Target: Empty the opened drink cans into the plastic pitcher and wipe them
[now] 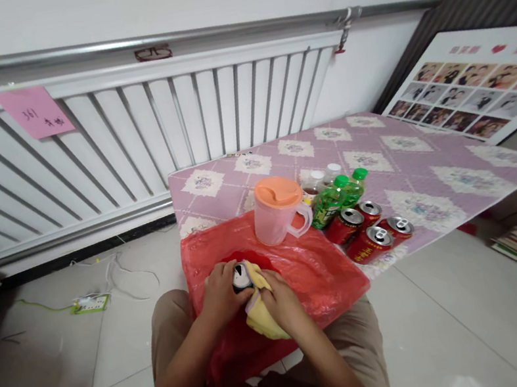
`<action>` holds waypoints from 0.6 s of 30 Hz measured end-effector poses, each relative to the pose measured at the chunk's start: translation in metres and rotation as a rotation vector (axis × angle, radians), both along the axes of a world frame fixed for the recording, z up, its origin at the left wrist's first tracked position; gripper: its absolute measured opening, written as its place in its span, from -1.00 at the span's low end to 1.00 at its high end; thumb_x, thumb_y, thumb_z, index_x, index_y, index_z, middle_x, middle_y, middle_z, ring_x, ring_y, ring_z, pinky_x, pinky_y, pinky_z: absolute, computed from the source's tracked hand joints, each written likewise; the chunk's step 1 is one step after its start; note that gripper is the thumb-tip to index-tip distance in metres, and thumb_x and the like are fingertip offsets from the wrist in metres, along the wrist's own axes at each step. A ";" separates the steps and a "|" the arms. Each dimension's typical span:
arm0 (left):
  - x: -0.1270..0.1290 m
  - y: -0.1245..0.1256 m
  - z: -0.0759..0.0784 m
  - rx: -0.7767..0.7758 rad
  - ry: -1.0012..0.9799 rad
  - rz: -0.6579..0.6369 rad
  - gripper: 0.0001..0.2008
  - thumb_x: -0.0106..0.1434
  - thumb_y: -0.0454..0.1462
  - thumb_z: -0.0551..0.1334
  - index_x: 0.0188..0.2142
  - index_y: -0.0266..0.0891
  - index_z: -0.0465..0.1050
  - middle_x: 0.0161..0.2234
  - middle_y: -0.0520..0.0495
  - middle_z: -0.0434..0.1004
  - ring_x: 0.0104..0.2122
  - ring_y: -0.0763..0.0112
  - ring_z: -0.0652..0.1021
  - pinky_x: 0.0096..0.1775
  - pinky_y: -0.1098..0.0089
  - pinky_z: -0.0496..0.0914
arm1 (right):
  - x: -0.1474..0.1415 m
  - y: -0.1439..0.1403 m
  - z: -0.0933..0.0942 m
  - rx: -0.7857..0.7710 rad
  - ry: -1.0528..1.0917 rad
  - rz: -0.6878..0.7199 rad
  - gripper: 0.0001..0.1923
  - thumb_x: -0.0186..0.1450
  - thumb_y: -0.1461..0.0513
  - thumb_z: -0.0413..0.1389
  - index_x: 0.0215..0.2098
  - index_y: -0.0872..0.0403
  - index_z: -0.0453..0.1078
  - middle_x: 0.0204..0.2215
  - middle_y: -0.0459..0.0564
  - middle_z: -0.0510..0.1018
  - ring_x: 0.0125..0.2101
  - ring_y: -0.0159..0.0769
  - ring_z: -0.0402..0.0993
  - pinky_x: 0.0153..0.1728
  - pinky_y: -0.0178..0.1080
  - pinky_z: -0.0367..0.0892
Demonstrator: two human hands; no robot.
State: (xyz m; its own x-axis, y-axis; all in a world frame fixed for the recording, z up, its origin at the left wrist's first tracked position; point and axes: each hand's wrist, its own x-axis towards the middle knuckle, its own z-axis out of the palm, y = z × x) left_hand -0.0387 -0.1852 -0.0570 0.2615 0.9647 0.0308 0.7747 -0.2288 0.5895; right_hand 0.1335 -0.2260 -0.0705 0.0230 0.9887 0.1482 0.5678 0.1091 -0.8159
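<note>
My left hand (222,293) is wrapped round a dark drink can (240,278) whose top faces up at me, its mouth open. In my right hand (281,296) is a yellow cloth (263,319), bunched and pressed to the can's right side, with a lilac edge showing. The can's lower part is hidden by my fingers and the cloth. Both hands are over a red plastic sheet (313,277) at the table's near edge. Just beyond them stands a translucent pitcher (269,226) with an orange lid (278,191), its handle pointing right.
Right of the pitcher stand several red cans (369,247), green-capped bottles (330,201) and white-capped bottles (333,170). A patterned purple tablecloth (301,166) covers the table. Behind is a white radiator (204,110); a photo board (474,85) leans at right. A power strip (94,304) lies on the floor.
</note>
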 end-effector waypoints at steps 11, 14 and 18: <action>-0.008 0.010 -0.013 0.006 -0.201 -0.038 -0.40 0.03 -0.33 0.38 0.09 -0.20 0.33 0.05 -0.20 0.47 0.09 0.09 0.47 0.15 0.03 0.35 | -0.002 -0.004 -0.001 0.040 -0.021 -0.017 -0.46 0.19 0.38 -0.03 0.12 0.07 0.43 0.09 0.13 0.50 0.12 -0.15 0.40 0.19 -0.03 0.26; -0.001 0.007 -0.014 0.013 -0.188 0.061 -0.37 0.03 -0.26 0.41 0.09 -0.26 0.30 0.03 -0.23 0.44 0.06 0.07 0.48 0.12 0.02 0.38 | -0.001 -0.003 -0.001 0.050 -0.028 -0.017 -0.46 0.20 0.38 -0.03 0.12 0.06 0.43 0.09 0.14 0.50 0.12 -0.16 0.40 0.18 -0.03 0.27; -0.006 0.007 -0.014 0.020 -0.239 -0.028 -0.15 0.00 -0.32 0.40 0.27 -0.25 0.12 0.21 -0.29 0.30 0.23 0.04 0.34 0.26 0.00 0.23 | 0.001 -0.002 -0.002 0.053 -0.032 -0.018 -0.48 0.21 0.37 -0.03 0.12 0.05 0.43 0.08 0.12 0.51 0.10 -0.16 0.42 0.17 -0.02 0.29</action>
